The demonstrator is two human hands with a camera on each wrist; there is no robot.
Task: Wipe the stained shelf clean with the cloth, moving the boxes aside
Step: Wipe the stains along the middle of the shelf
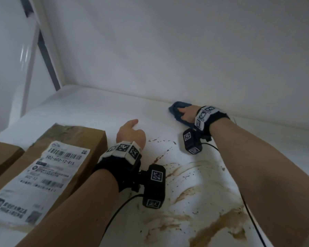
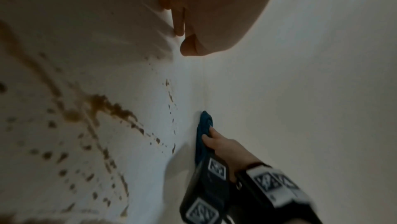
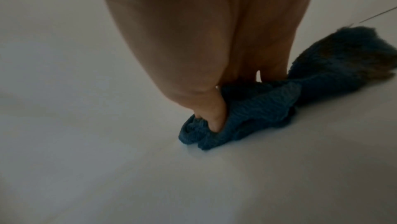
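Brown stains [image 1: 194, 193] streak white shelf [image 1: 96, 107] below wall [image 1: 168, 50].

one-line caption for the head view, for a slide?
Right hand presses the cloth at the shelf's back edge, stains still unwiped; left hand rests beside the boxes.

Plain white back wall [image 1: 168, 41], white upright post [image 1: 48, 41] at left, dim light

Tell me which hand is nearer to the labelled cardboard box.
Left. The left hand rests on the shelf just beside the labelled cardboard box, not touching it. The right hand is farther off at the back wall, gripping the blue cloth.
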